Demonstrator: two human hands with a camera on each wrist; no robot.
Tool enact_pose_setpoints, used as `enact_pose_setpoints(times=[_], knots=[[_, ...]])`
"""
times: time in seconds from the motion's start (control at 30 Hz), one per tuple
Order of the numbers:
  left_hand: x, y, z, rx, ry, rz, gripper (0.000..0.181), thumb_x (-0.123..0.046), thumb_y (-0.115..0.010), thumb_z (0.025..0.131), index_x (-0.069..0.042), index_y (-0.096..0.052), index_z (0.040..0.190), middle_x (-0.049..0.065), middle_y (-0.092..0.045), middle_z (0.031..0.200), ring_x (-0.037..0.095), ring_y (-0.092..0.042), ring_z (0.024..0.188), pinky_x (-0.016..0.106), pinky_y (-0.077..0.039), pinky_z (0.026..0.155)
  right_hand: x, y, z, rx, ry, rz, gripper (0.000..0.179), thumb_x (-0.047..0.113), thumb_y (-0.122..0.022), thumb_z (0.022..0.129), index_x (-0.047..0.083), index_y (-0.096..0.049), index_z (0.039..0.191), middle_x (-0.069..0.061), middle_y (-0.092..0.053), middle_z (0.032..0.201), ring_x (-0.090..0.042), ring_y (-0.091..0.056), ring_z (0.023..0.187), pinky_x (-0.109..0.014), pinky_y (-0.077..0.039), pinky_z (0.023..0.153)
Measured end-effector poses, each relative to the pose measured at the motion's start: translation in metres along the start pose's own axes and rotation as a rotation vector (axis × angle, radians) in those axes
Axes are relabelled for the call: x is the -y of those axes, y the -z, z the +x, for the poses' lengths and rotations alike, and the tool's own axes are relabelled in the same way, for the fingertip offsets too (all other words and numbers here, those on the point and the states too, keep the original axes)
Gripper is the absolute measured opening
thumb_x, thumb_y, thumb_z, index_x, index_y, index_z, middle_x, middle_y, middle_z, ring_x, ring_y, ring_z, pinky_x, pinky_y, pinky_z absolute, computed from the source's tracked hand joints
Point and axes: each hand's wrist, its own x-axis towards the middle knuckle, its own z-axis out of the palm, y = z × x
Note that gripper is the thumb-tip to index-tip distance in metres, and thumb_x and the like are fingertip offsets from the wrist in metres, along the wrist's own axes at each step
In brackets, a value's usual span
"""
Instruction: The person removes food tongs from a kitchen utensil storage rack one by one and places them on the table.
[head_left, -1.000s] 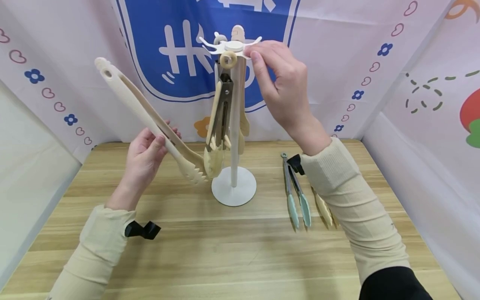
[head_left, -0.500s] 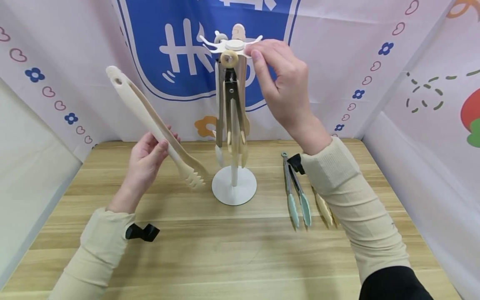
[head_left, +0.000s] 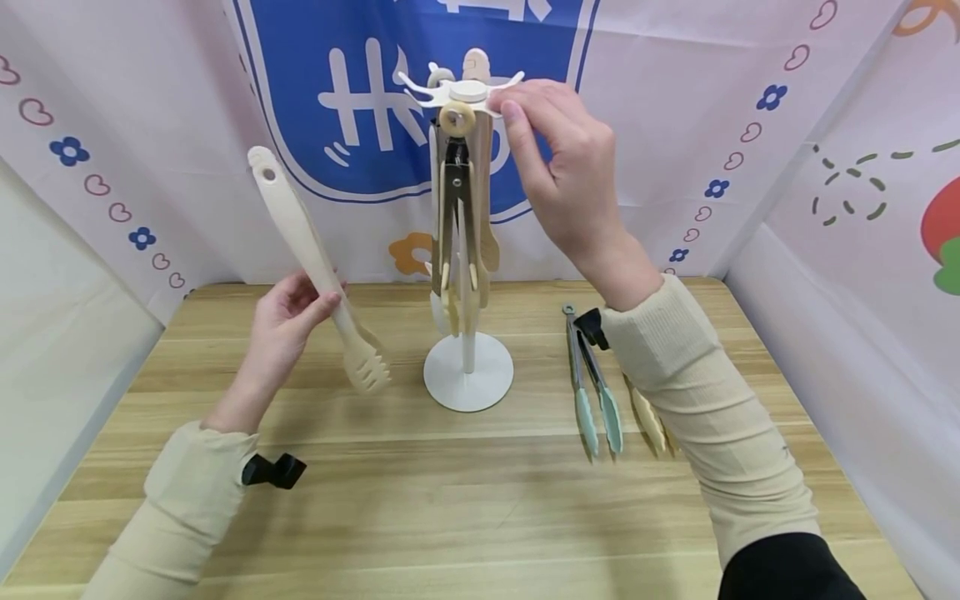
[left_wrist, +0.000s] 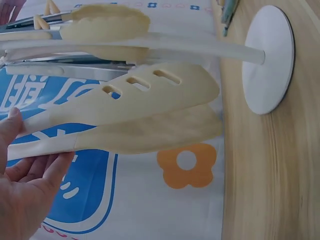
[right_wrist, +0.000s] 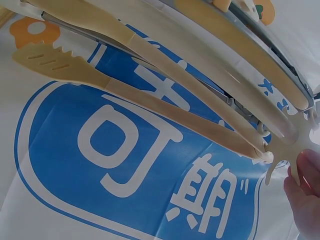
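Observation:
My left hand (head_left: pixel 288 312) grips cream tongs (head_left: pixel 292 221) left of a white hanging rack, their ring end up and toothed end slanting down. In the left wrist view, slots show in one head of these tongs (left_wrist: pixel 145 100), and the two arms stand slightly apart. My right hand (head_left: pixel 566 167) pinches one hook of the rack's white top (head_left: pixel 468 92). Metal tongs with cream tips (head_left: pixel 457 179) hang by a ring from a front hook. More utensils hang behind them, partly hidden; in the right wrist view, cream tongs (right_wrist: pixel 170 111) with a slotted head hang there.
The rack's round white base (head_left: pixel 450 383) stands on the wooden table (head_left: pixel 450 517). Tongs with teal tips (head_left: pixel 609 417) lie at the right, beside cream-tipped ones (head_left: pixel 647 421) partly under the right sleeve. A printed cloth (head_left: pixel 637 50) rises behind the table.
The tongs in my left hand have turned more upright, their toothed end moving left, away from the rack. The front hanging tongs have swung from the left to hang along the pole. My right hand stays put.

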Motion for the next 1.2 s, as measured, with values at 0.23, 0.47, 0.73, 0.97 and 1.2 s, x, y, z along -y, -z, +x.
enact_pose_setpoints(times=[0.23,0.47,0.73,0.97,1.2], knots=[[0.000,0.006,0.001,-0.040,0.032,0.285,0.016,-0.002,-0.063,0.084,-0.013,-0.059,0.095,-0.012,-0.062,0.080,0.000,-0.057,0.076,0.010,-0.046,0.067,0.000,0.001,0.000,0.013,-0.012,-0.008,0.022,0.006,-0.049,0.092,-0.004,-0.068,0.093,-0.014,-0.067,0.093,-0.019,-0.059,0.098,-0.021,-0.041,0.092],[-0.001,0.011,0.002,-0.040,0.057,0.631,0.035,-0.016,-0.068,0.083,0.007,-0.056,0.107,-0.010,-0.057,0.083,-0.002,-0.053,0.075,0.009,-0.042,0.067,0.001,0.003,0.001,0.051,-0.017,-0.029,0.024,0.008,-0.047,0.093,-0.004,-0.068,0.095,-0.014,-0.067,0.094,-0.020,-0.058,0.099,-0.021,-0.040,0.094],[-0.001,0.017,0.002,0.010,0.157,0.784,0.047,-0.031,-0.069,0.081,0.006,-0.057,0.107,0.015,-0.061,0.094,-0.001,-0.051,0.073,0.009,-0.043,0.063,0.001,0.003,0.001,0.060,-0.034,-0.027,0.024,0.008,-0.047,0.093,-0.004,-0.068,0.095,-0.014,-0.067,0.094,-0.020,-0.058,0.099,-0.020,-0.039,0.094],[0.005,0.023,0.004,0.064,0.215,0.877,0.053,-0.039,-0.068,0.079,0.006,-0.058,0.104,0.017,-0.062,0.093,0.010,-0.054,0.075,0.011,-0.044,0.060,0.001,0.003,0.001,0.053,-0.029,-0.028,0.024,0.008,-0.047,0.093,-0.004,-0.068,0.095,-0.014,-0.067,0.094,-0.020,-0.058,0.099,-0.020,-0.040,0.093],[0.016,0.031,0.008,0.129,0.290,0.958,0.051,-0.042,-0.067,0.079,0.005,-0.059,0.099,0.015,-0.062,0.088,0.016,-0.053,0.070,0.022,-0.045,0.056,0.000,0.004,0.001,0.080,-0.008,-0.065,0.028,0.010,-0.044,0.095,-0.004,-0.067,0.096,-0.015,-0.066,0.095,-0.020,-0.058,0.100,-0.020,-0.040,0.094]])
